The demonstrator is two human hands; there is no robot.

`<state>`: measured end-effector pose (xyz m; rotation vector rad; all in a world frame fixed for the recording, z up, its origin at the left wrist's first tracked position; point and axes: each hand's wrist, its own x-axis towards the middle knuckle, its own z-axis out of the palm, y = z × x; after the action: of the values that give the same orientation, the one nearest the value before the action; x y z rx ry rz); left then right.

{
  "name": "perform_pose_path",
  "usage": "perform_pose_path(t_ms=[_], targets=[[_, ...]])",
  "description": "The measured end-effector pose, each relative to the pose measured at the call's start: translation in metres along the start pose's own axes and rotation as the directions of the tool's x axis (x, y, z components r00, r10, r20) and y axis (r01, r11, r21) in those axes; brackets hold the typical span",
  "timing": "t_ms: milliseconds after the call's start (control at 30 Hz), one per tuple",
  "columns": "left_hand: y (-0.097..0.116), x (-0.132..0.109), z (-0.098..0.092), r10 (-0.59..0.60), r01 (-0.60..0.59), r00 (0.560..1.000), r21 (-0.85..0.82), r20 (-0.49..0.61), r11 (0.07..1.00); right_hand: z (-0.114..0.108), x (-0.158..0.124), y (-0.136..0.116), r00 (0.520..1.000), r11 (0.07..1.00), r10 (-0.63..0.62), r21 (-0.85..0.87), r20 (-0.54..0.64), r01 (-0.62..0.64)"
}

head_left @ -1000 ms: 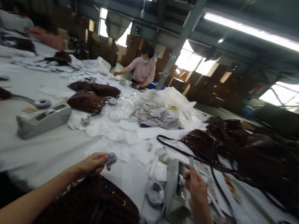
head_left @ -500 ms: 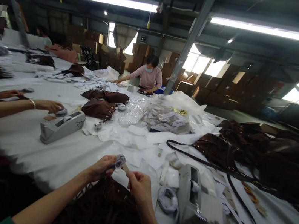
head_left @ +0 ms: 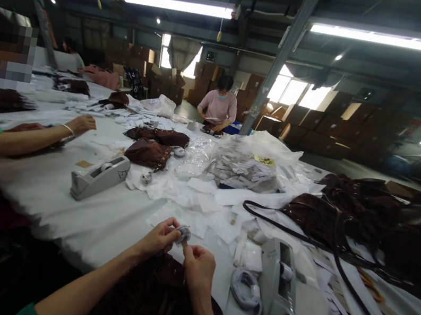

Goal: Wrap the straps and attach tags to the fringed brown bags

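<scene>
Pinching a small grey roll [head_left: 182,235], the left hand [head_left: 159,237] and right hand [head_left: 197,271] have drawn closer together above a dark brown suede bag [head_left: 153,304] at lower centre, both grips clamped on the roll. The tan strip seen beside it earlier no longer shows. At left, a co-worker's hand [head_left: 81,125] has lifted away from the grey tape dispenser [head_left: 100,178] on the white surface [head_left: 101,230]. Another dispenser [head_left: 276,292] lies lower right.

You have two hands [head_left: 159,237] on one small round grey piece [head_left: 182,234], with two tape dispensers [head_left: 100,178] on the tabletop [head_left: 102,225] and three other people [head_left: 219,106] nearby.
</scene>
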<state>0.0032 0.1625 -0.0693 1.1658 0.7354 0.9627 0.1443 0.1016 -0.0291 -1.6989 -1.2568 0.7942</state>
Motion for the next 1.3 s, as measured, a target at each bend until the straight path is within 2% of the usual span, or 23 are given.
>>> perform_pose_path(t_ms=[133,267,467,567,667,767,833,933,1167,1233,1300], targets=[[0.001,-0.001,0.004,0.015,-0.015,1.0,0.008,-0.006,1.0,-0.001,-0.002,0.001,0.996,0.992,-0.077,-0.103,-0.051,0.071],[0.002,-0.002,0.008,0.026,-0.026,1.0,0.022,0.007,0.999,0.002,-0.002,0.003,0.992,0.993,-0.107,-0.061,-0.072,0.102],[0.0,-0.001,0.007,0.044,-0.044,0.999,0.004,-0.012,0.999,0.004,0.002,0.009,0.992,0.989,-0.115,0.104,0.058,0.109],[0.0,-0.002,0.005,0.041,-0.042,0.999,-0.006,-0.025,0.999,0.0,0.002,0.015,0.974,0.968,-0.148,0.224,0.169,0.108],[0.001,-0.003,0.006,0.028,-0.028,1.0,0.0,-0.009,1.0,-0.002,0.001,0.022,0.965,0.938,-0.101,0.347,0.243,0.011],[0.003,-0.005,0.009,0.012,-0.012,1.0,0.031,0.015,0.999,0.0,0.001,0.028,0.981,0.931,0.049,0.347,0.186,-0.113],[0.005,-0.005,0.011,0.003,-0.004,1.0,0.061,0.03,0.998,0.003,0.001,0.029,0.99,0.934,0.092,0.334,0.109,-0.124],[0.007,-0.005,0.013,0.0,-0.003,1.0,0.091,0.029,0.996,0.007,0.001,0.028,0.996,0.938,0.09,0.335,0.022,-0.092],[0.007,-0.007,0.019,0.023,-0.026,0.999,0.117,0.028,0.993,0.007,-0.005,0.027,0.996,0.965,0.053,0.261,-0.067,-0.034],[0.008,-0.008,0.021,0.03,-0.032,0.999,0.129,0.018,0.991,0.008,-0.004,0.028,0.997,0.96,0.038,0.28,-0.069,-0.017],[0.009,-0.008,0.021,0.038,-0.038,0.999,0.13,0.004,0.991,0.009,-0.003,0.03,1.0,0.949,-0.004,0.316,-0.02,0.01]])
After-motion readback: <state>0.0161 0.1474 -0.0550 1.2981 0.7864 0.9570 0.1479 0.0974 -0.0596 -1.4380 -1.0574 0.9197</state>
